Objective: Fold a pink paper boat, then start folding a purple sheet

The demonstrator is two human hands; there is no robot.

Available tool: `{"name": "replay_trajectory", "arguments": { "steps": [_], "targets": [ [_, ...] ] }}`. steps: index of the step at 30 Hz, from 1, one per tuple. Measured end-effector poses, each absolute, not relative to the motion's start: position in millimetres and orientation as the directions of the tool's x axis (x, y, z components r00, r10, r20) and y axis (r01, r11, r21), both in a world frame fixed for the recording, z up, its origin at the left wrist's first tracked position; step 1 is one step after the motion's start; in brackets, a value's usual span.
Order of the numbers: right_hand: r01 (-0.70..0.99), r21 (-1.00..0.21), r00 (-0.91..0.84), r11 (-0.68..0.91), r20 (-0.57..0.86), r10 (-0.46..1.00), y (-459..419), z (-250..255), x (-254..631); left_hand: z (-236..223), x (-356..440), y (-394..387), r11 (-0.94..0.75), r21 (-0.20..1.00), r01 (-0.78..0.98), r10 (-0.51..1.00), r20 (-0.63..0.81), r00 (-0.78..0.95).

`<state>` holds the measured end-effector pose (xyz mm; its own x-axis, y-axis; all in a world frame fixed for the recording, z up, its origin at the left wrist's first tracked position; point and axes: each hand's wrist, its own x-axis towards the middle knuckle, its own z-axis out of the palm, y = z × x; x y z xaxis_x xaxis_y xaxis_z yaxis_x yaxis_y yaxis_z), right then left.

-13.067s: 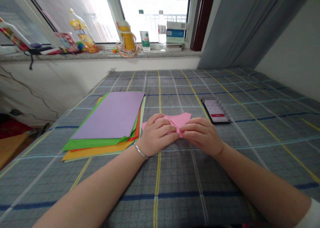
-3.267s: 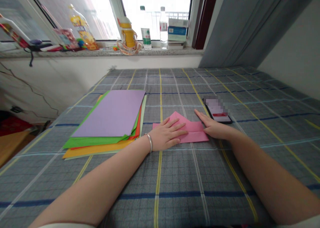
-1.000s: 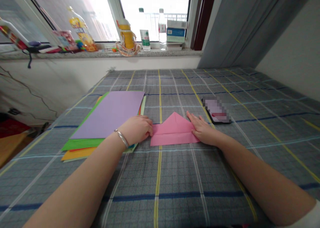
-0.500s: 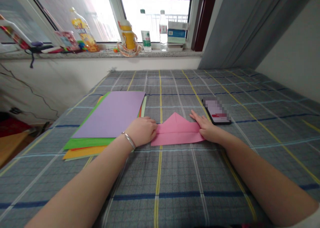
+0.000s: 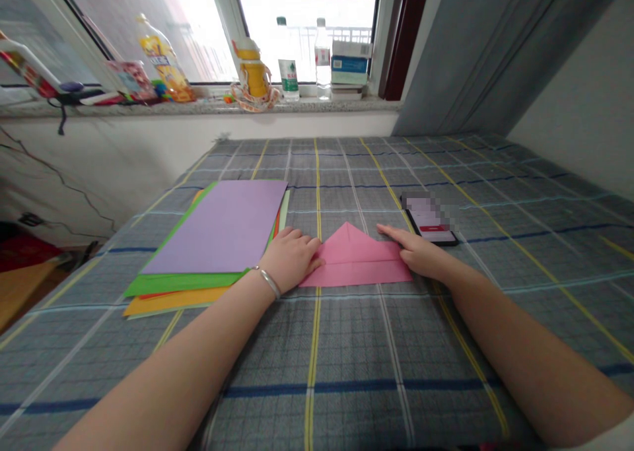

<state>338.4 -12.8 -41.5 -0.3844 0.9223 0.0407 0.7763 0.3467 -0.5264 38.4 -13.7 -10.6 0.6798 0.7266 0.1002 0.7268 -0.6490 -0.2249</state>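
A folded piece of pink paper (image 5: pixel 354 266) lies flat on the checked cloth, with a pointed peak at its far side and a crease along its length. My left hand (image 5: pixel 290 256), with a silver bangle at the wrist, rests over the paper's left end, its fingers laid out and its thumb on the paper. At the right end, my right hand (image 5: pixel 421 253) touches the paper's edge with its fingers stretched toward the peak. The left and right corners are partly covered by my hands.
A stack of coloured sheets with a purple sheet (image 5: pixel 220 223) on top lies left of the pink paper. A phone (image 5: pixel 430 220) is beyond my right hand. Bottles, a yellow cup (image 5: pixel 254 74) and boxes (image 5: pixel 350 68) line the windowsill behind the checked cloth (image 5: pixel 356 358).
My left hand has slid a little right and farther onto the paper's left end. My right hand has shifted slightly right, with its fingers closer together, uncovering more of the paper's right corner.
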Motion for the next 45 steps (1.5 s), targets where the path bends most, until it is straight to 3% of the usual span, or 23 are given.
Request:
{"name": "replay_trajectory", "arguments": {
  "steps": [3,7,12,17,21,27,30,34,41,45],
  "targets": [
    [0.754,-0.571,-0.309,0.325,0.129,0.942,-12.4,-37.3,329.3,-10.8,40.4,-16.0,-0.667,-0.204,0.717,0.706,0.136,0.695],
    [0.811,-0.465,-0.276,0.355,0.23,0.933,-8.7,-38.8,316.0,-15.0,45.9,-18.4,-0.715,-0.172,0.677,0.642,0.22,0.734],
    [0.846,-0.445,-0.25,0.295,0.157,0.955,-4.6,-43.6,305.4,-23.1,53.3,-19.7,-0.827,-0.064,0.559,0.538,0.2,0.819],
    [0.805,-0.565,-0.17,0.178,0.068,0.983,-4.2,-38.9,306.2,-30.4,56.6,-21.8,-0.873,-0.013,0.488,0.481,0.15,0.864],
    [0.707,-0.703,-0.053,0.078,0.058,0.997,-3.3,-33.4,310.2,-27.9,58.1,-23.3,-0.856,-0.048,0.514,0.492,0.226,0.841],
    [0.272,-0.961,0.181,-0.041,0.01,0.983,-5.4,-28.6,307.0,-20.7,61.7,-25.8,-0.819,-0.054,0.572,0.531,0.309,0.789],
    [0.056,-0.993,0.089,-0.1,-0.095,0.991,-12.4,-26.1,298.9,-19.1,62.5,-27.4,-0.81,-0.025,0.587,0.543,0.347,0.765],
    [-0.063,-0.976,-0.031,-0.21,-0.209,0.978,-24.2,-23.3,287.6,-18.0,62.9,-28.9,-0.81,-0.019,0.587,0.54,0.368,0.757],
    [-0.102,-0.977,-0.203,-0.189,-0.166,0.965,-37.6,-25.8,273.1,-22.4,65.9,-29.0,-0.803,-0.071,0.592,0.53,0.369,0.763],
    [0.006,-0.982,-0.295,-0.191,-0.184,0.937,-41.2,-26.5,268.9,-23.1,66.3,-29.8,-0.806,-0.12,0.58,0.517,0.335,0.788]
  ]
}}
